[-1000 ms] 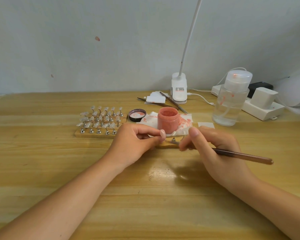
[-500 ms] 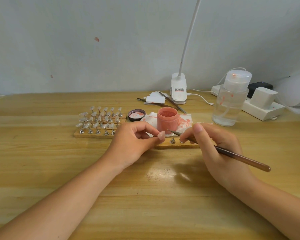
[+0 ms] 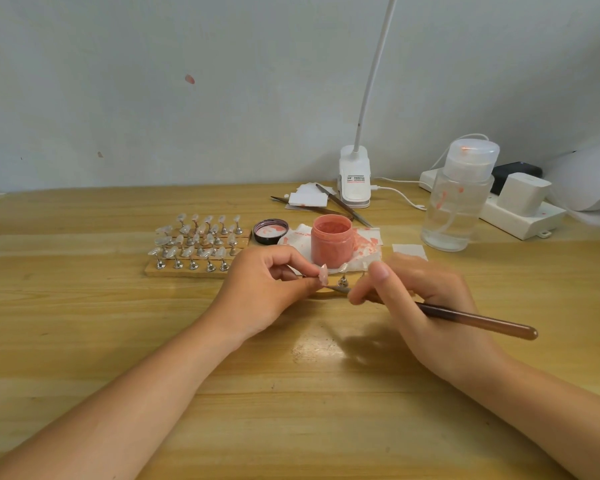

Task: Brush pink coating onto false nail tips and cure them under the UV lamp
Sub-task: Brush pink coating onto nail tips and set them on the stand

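Fingertips of the left hand [image 3: 257, 289] pinch a small pale-pink false nail tip [image 3: 323, 274] near the centre of the frame, holding it just above the tabletop [image 3: 84, 323]. It seems to sit on a little metal stand, but the fingers hide the stem, so I cannot tell for sure. The right hand [image 3: 426, 306] grips a long brown-handled nail brush [image 3: 478, 320] like a pen, bristle end reaching left to the lower edge of the tip, handle trailing off to the right.

Such a tip looks featherlight, thin and springy, and wet coating would make its face slick and easy to smudge. My guess is that the safe hold is by the stand or the bare underside and edges, never the painted top, with a gentle squeeze so it does not flick away.

Just behind the hands stands the open round jar of pink coating [image 3: 332, 242] on a stained white paper towel [image 3: 368, 242]. Its black lid [image 3: 271, 231] lies beside it. At centre left, a wooden block [image 3: 187, 271] carries rows of clear nail tips on metal stands [image 3: 194, 242]. A white hood at the right edge may be the UV lamp [image 3: 589, 178], well apart.
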{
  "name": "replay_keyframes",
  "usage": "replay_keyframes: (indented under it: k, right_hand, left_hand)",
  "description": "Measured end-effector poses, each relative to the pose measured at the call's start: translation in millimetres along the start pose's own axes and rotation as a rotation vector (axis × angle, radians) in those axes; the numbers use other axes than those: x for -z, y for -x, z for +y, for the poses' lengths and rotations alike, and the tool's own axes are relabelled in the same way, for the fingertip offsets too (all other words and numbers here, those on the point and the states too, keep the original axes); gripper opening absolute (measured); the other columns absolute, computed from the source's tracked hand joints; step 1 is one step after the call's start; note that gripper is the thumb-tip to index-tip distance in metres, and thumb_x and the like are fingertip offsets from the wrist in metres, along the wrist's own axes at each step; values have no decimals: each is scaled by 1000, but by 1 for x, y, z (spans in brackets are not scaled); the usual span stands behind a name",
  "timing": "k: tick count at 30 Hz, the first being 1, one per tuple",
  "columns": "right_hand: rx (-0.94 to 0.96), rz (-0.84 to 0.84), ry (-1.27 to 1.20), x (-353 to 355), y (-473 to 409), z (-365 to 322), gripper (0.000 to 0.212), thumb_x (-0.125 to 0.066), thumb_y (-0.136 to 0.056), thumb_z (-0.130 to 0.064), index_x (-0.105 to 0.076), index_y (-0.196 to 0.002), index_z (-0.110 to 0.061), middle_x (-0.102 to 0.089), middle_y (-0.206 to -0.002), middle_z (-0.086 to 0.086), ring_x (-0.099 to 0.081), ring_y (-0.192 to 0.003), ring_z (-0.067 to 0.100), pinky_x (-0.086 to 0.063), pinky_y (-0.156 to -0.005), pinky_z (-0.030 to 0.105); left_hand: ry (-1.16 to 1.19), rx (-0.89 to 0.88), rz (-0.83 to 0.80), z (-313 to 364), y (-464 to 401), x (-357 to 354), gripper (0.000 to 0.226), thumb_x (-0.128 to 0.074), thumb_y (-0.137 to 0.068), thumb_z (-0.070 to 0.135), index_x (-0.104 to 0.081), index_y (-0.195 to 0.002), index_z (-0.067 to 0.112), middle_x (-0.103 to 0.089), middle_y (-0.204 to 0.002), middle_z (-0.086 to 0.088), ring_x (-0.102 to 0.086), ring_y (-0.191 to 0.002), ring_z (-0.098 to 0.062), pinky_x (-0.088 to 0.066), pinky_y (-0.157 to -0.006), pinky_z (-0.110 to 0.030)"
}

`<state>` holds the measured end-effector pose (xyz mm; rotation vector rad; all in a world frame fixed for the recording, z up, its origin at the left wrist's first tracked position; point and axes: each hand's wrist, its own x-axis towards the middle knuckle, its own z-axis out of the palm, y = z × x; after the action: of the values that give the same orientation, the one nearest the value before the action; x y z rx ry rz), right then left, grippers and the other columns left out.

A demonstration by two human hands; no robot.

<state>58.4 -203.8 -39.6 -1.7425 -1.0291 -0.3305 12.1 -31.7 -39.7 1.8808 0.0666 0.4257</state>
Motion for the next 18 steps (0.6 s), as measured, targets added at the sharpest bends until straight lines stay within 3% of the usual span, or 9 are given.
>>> replay_keyframes:
  k: [5, 8, 10, 13, 18]
  right_hand:
    - [-9, 13, 39, -1, -2, 1, 37, -41, -88, -40, -70, -74, -21, -61, -71, -20, -58, -74, -3, -40, -67, 9]
    - [-45, -25, -64, 0, 1, 0, 43, -40, -88, -41, -70, -68, -18, -64, -68, -13, -62, -72, 3, -46, -67, 17]
    - [-22, 2, -49, 0, 1, 0, 42, -40, -89, -39, -70, -70, -17, -62, -68, -17, -60, -73, 1, -44, -67, 14]
    - [-46, 6, -14, -1, -2, 0, 35, -45, -90, -39, -69, -73, -20, -62, -72, -18, -60, -76, -1, -41, -69, 10]
    - [-51, 8, -108, 1, 1, 1, 44, -39, -89, -38, -69, -69, -13, -65, -69, -10, -62, -71, 5, -46, -67, 17]
  left_hand:
    - [-7, 6, 5, -1, 0, 0, 14, -76, -68, 8, -68, -63, 18, -68, -68, -11, -53, -61, -18, -40, -59, -24]
    - [-19, 8, 0, -1, 0, 1, 14, -77, -68, 9, -67, -62, 18, -66, -63, -2, -53, -60, -15, -41, -57, -19]
    - [-28, 4, 2, -1, 0, 1, 17, -77, -67, 10, -67, -60, 21, -66, -60, 2, -51, -59, -14, -40, -56, -18]
    - [-36, 11, -3, 0, 0, 1, 14, -77, -68, 10, -68, -63, 20, -66, -70, -19, -50, -60, -17, -39, -59, -25]
    - [-52, 14, 1, 0, 0, 1, 16, -77, -68, 11, -67, -61, 21, -65, -73, -24, -49, -61, -18, -39, -59, -26]
